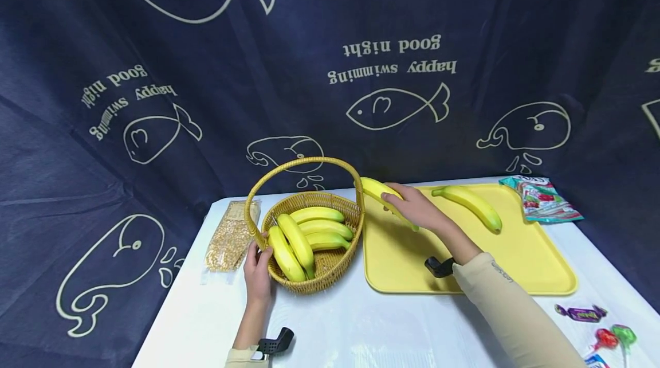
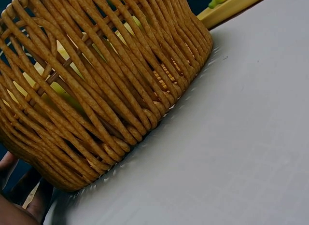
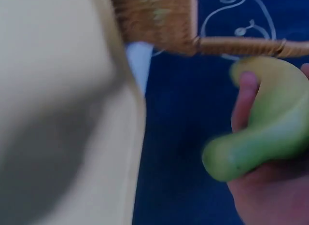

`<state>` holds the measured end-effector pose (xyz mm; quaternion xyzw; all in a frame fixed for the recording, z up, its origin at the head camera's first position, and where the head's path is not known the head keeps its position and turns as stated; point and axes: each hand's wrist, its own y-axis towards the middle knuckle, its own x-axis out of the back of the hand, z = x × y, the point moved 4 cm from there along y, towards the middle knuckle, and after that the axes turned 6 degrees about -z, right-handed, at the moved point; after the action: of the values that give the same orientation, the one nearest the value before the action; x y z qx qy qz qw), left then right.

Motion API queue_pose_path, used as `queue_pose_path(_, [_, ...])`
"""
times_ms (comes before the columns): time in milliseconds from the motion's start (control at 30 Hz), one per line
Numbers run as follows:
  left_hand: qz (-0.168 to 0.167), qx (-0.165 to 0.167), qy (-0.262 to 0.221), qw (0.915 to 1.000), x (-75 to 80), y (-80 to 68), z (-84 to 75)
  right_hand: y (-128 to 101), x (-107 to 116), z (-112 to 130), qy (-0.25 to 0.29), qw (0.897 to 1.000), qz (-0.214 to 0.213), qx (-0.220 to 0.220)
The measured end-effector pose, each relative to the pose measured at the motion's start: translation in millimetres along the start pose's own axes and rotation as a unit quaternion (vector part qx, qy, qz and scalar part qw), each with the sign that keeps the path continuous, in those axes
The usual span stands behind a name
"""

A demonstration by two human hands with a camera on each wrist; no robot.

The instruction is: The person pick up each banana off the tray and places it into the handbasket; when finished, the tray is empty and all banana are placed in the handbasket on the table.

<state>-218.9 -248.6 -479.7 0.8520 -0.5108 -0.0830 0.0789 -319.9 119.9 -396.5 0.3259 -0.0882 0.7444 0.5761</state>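
The right hand [image 1: 417,209] gripped a banana [image 1: 375,189], fingers curled round it, and held it above the left edge of the yellow tray [image 1: 546,276], just right of the wicker basket [image 1: 330,270]. The left hand [image 1: 258,270] gripped the near left rim of the basket, which stood on the white tabletop [image 1: 361,328] and held several bananas [image 1: 304,233]. One more banana [image 1: 471,204] lay at the far side of the tray. A clear packet [image 1: 229,236] lay left of the basket. Wrapped sweets [image 1: 582,313] lay near the right edge.
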Motion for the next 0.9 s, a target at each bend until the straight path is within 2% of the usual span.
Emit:
queue_pose_path(133, [0.0, 0.003, 0.003, 1.0, -0.5, -0.3, 0.7, 1, 2, 13, 0.056, 0.998, -0.013, 0.014])
queue_pose_path(300, [-0.001, 0.007, 0.004, 1.0, -0.8, -0.4, 0.7, -2, 3, 30, 0.162, 0.987, 0.001, 0.022])
queue_pose_path(600, [-0.002, 0.008, -0.004, 1.0, -1.6, 0.3, 0.3, -6, -11, 59, 0.234, 0.966, 0.027, 0.107])
queue_pose_path(733, [-0.004, 0.013, -0.006, 0.9999, -2.1, 1.1, -0.5, -4, -28, 72, 0.208, 0.967, 0.063, 0.129])
queue_pose_path(767, [-0.007, 0.011, -0.006, 0.9999, -1.6, 2.3, 3.5, -5, -32, 77, 0.187, 0.971, 0.072, 0.131])
queue_pose_path(900, [-0.009, 0.012, -0.001, 0.9999, -0.5, 1.6, 3.1, -2, -55, 83, 0.074, 0.983, 0.088, 0.146])
